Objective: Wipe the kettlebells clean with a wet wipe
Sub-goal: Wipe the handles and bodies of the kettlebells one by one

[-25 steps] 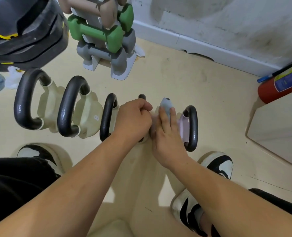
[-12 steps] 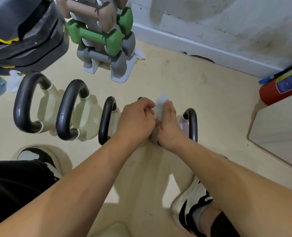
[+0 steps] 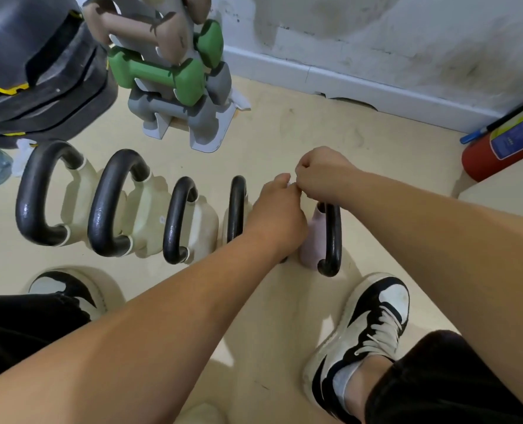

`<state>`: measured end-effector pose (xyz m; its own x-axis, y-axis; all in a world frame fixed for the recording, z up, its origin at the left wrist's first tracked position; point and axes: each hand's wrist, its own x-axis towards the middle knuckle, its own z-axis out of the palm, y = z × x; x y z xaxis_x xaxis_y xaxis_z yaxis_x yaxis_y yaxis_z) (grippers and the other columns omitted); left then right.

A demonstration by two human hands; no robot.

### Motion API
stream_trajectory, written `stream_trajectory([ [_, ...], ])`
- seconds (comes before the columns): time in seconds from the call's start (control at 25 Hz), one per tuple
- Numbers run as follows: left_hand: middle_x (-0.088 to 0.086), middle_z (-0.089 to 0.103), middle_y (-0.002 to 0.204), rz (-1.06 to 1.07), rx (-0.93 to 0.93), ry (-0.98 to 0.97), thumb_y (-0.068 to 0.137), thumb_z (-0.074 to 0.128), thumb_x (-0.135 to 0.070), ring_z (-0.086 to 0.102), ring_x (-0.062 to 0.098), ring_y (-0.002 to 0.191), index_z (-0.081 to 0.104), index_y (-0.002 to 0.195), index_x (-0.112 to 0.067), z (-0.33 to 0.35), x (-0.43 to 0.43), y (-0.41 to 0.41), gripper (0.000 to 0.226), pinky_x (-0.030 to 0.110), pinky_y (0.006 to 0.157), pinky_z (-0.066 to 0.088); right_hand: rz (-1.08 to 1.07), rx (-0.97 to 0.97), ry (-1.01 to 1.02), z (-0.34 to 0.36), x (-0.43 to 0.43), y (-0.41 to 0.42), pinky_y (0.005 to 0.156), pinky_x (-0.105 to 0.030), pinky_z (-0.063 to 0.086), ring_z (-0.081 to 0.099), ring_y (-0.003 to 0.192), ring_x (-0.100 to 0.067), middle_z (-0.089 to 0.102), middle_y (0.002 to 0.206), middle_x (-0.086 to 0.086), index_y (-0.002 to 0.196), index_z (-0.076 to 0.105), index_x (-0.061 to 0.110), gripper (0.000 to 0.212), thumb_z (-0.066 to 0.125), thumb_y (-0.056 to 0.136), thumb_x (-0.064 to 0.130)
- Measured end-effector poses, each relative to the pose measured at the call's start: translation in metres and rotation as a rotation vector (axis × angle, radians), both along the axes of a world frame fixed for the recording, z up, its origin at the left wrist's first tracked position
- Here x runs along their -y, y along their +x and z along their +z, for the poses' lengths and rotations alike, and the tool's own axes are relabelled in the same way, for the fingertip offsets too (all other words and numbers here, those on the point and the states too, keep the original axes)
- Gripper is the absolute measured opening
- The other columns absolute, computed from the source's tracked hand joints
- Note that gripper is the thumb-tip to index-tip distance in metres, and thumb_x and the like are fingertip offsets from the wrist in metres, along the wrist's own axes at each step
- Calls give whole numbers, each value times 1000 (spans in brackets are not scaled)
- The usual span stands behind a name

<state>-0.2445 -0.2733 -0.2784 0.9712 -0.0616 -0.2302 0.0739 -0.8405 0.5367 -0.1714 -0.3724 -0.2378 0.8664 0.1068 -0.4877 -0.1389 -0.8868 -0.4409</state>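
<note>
Head view looks down on a row of five kettlebells [image 3: 150, 206] standing across the middle of the frame on a pale yellow floor [image 3: 284, 133]. Four have cream bodies and black handles; the fifth, at the right end of the row, is a pink kettlebell [image 3: 313, 240] with its black handle turned toward the right of the frame.

Both hands meet just above the gap between the fourth cream kettlebell [image 3: 237, 206] and the pink one. The left hand [image 3: 277, 214] is curled, fingers bunched and pointing toward the top of the frame. The right hand [image 3: 322, 174] is closed into a loose fist, knuckles up, its fingertips pinched against those of the left hand. Only a sliver of something pale shows between the fingertips, too small to tell whether it is the wet wipe, so what either hand holds cannot be told.

Upper left of the frame holds a grey rack [image 3: 189, 117] of dumbbells, a green dumbbell [image 3: 159, 73] the plainest of them, with stacked black weight plates [image 3: 40, 71] further left. A red fire extinguisher [image 3: 498, 151] lies at the right edge by the white baseboard. Black-and-white sneakers show at lower left [image 3: 67, 289] and lower right [image 3: 367, 328].
</note>
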Motion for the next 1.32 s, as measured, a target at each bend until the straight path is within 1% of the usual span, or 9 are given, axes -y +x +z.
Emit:
stream_trajectory([
  [0.2, 7, 49, 129, 301, -122, -142, 102, 42, -16, 58, 24, 99, 37, 141, -18, -24, 21, -1, 40, 32, 72, 45, 33, 42, 147, -26, 9, 6, 58, -26, 35, 44, 57, -15, 47, 59, 1, 63, 55, 11, 35, 49, 95, 24],
  [0.32, 8, 53, 127, 451, -64, -284, 103, 40, -19, 59, 24, 105, 32, 147, -20, -26, 29, -33, 44, 24, 78, 44, -76, -64, 303, -38, 6, 7, 52, -24, 26, 28, 51, -15, 33, 60, -3, 65, 48, 6, 35, 51, 94, 26],
  [0.44, -1, 54, 111, 453, -97, -281, 106, 35, -25, 56, 11, 85, 28, 151, -20, -18, 32, -46, 45, 11, 61, 34, -166, -102, 343, -43, 6, 15, 61, -29, 33, 37, 65, -18, 50, 72, -7, 90, 62, -11, 41, 52, 88, 29],
  [0.56, 1, 58, 93, 540, -258, -353, 107, 30, -27, 63, 20, 84, 39, 136, -13, -10, 22, 5, 33, 30, 57, 42, -177, -121, 335, -47, 8, 24, 74, -36, 52, 57, 75, -29, 74, 92, -16, 89, 69, -5, 42, 51, 85, 32],
  [0.72, 18, 47, 146, 381, -486, -58, 100, 46, -7, 51, 35, 130, 35, 145, 3, -6, 19, 68, 48, 38, 104, 42, -238, -177, 359, -47, 7, 28, 75, -34, 44, 62, 87, -29, 70, 94, -14, 86, 63, 4, 34, 48, 87, 35],
  [0.84, 15, 58, 137, 498, -319, -363, 106, 38, -22, 59, 33, 121, 43, 144, -8, -28, 16, 48, 41, 36, 94, 47, -129, -195, 314, -45, 6, 30, 77, -34, 39, 60, 99, -36, 67, 106, -18, 90, 56, 6, 22, 42, 96, 21],
  [0.96, 7, 54, 142, 480, -117, -431, 107, 37, -31, 57, 24, 123, 25, 157, -27, -35, 21, -26, 52, 26, 93, 45, -90, -175, 267, -47, 7, 30, 79, -35, 47, 58, 86, -26, 65, 96, -9, 90, 62, 12, 18, 48, 95, 21],
  [1.12, -15, 34, 152, 415, -67, -432, 108, 38, -22, 40, -7, 123, 5, 161, -27, -33, 30, -86, 63, -9, 88, 23, -86, -169, 269, -48, 6, 31, 76, -33, 48, 56, 81, -21, 65, 90, -6, 87, 67, 15, 13, 55, 89, 19],
  [1.32, 20, 59, 130, 431, -213, -266, 107, 34, -22, 61, 38, 115, 22, 155, -8, -21, 18, 4, 51, 40, 90, 48, -126, -172, 307, -49, 6, 30, 94, -40, 54, 67, 97, -30, 72, 108, -15, 91, 68, 13, 19, 53, 92, 26],
])
